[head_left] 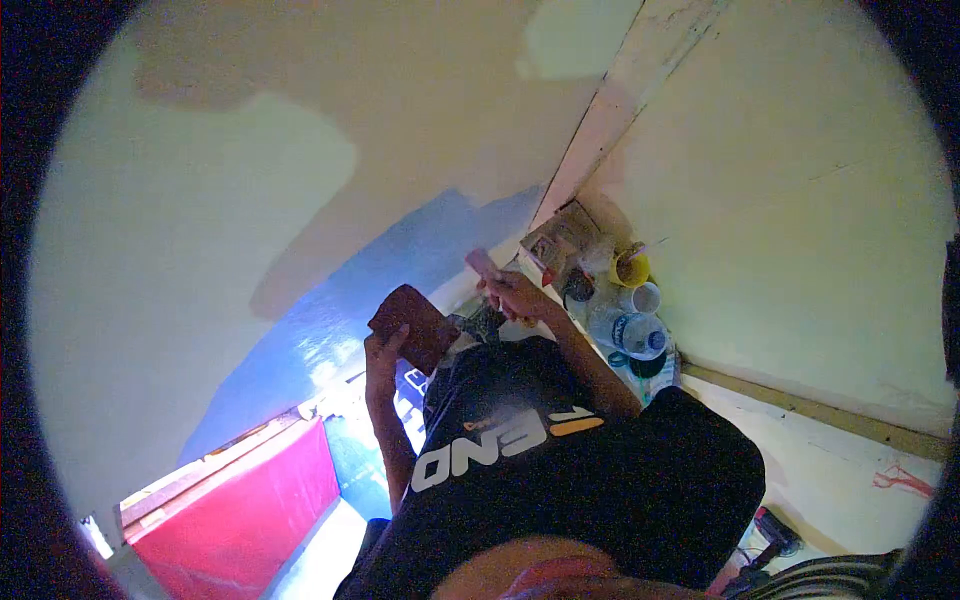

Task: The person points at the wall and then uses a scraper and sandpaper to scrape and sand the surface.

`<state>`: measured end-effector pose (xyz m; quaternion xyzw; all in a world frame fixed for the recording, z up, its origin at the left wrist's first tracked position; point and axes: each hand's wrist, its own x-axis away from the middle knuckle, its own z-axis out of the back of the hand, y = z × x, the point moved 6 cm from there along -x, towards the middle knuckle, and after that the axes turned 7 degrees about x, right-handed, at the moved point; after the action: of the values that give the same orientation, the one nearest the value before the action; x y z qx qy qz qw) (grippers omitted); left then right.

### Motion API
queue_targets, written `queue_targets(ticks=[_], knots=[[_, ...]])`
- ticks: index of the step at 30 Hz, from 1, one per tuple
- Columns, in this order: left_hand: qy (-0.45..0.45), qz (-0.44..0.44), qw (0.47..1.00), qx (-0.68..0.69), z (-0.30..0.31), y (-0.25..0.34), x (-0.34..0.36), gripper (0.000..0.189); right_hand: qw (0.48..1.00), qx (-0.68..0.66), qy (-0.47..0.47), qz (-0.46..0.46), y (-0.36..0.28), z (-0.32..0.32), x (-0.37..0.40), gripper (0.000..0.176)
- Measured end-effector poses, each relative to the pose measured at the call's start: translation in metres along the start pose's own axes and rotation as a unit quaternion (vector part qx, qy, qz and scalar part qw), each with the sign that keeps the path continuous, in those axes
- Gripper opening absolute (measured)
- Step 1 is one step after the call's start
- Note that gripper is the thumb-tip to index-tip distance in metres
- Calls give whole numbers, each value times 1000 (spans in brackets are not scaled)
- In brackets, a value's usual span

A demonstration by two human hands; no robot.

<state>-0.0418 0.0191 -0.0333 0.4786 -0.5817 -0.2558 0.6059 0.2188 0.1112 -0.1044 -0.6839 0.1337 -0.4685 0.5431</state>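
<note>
My left hand [385, 347] is closed around the edge of a dark brown wallet-like piece [413, 325], flat and roughly rectangular, its thumb lying on the near face. To the right of it, my right hand [520, 296] is closed on a small pinkish flat piece [482, 264] that sticks out past the fingers; its exact kind is too blurred to tell. The two hands are apart, both in front of my black T-shirt [560, 480] with light lettering. Below my right hand lies a dark patterned thing [484, 322], partly hidden.
At the right, along the wall, stand a clear plastic bottle [632, 335], a white cup [644, 297], a yellow cup [630, 266] and a cardboard box [565, 230]. A red-covered box-like piece [245, 510] stands lower left. A painted wall [430, 120] rises ahead.
</note>
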Motion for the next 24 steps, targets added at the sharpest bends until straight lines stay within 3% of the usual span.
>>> queue_targets(ticks=[2, 6, 8, 10, 12, 13, 15, 16, 17, 19, 21, 24], knots=[[-15, 3, 1000, -18, -5, -13, -19, 36, 998, 47, -20, 45, -23, 6, 11, 38], [12, -1, 998, -59, -25, -25, -37, 40, 966, 139, -198, -90, -91, -17, 74, 46], [-17, -26, 991, -131, -40, -5, -23, 40, 973, 211, -88, -19, -41, 5, 52, 48], [-43, -61, 966, -247, -56, 12, -18, 39, 946, 316, -78, -10, -36, 13, 49, 50], [-62, -96, 906, -407, -66, 19, -16, 39, 878, 442, -171, -66, -26, 0, 50, 53], [-91, -131, 885, -438, -80, 11, -20, 38, 911, 379, -154, -56, -30, 0, 51, 53], [-135, -144, 922, -334, -110, 6, -19, 37, 960, 250, -118, -42, -30, 10, 55, 54], [-153, -152, 937, -275, -120, 14, -14, 37, 956, 284, -64, 17, -13, 19, 45, 54], [-118, -230, 930, -260, -124, 24, -11, 35, 945, 317, -12, 78, 20, 30, 26, 54], [-87, -197, 915, -340, -100, 18, -17, 34, 939, 325, 43, 103, 14, 41, 24, 54], [-30, -186, 894, -407, -77, 12, -27, 37, 954, 293, 49, 26, -2, 58, 29, 53], [-21, -62, 938, -342, -62, -2, -22, 41, 961, 130, 199, 142, -9, 62, 15, 46]])
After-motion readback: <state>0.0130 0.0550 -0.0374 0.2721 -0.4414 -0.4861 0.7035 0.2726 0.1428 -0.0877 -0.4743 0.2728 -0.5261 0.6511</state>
